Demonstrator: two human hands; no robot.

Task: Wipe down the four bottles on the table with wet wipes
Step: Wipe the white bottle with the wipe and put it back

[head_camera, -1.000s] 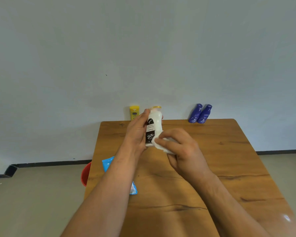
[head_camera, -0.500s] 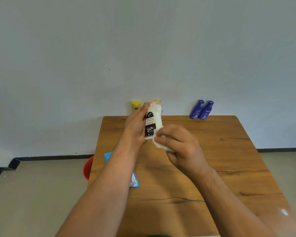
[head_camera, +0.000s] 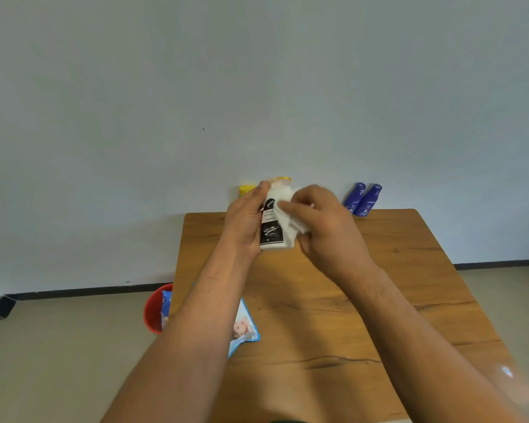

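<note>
My left hand [head_camera: 246,221] grips a white bottle [head_camera: 272,222] with a black label and a yellow cap, held upright above the far part of the wooden table [head_camera: 379,300]. My right hand [head_camera: 324,227] holds a white wet wipe [head_camera: 290,222] pressed against the bottle's right side. A yellow bottle [head_camera: 245,189] stands at the table's far edge, mostly hidden behind my left hand. Two blue bottles [head_camera: 362,199] stand side by side at the far right edge.
A blue pack of wet wipes [head_camera: 245,328] lies on the table's left side, partly under my left forearm. A red bin [head_camera: 155,312] with a wrapper in it stands on the floor left of the table. A plain wall rises right behind the table.
My right hand has slid the wipe up the bottle's side, from near its base to its upper half. The bottle stays in my left hand's grip.
</note>
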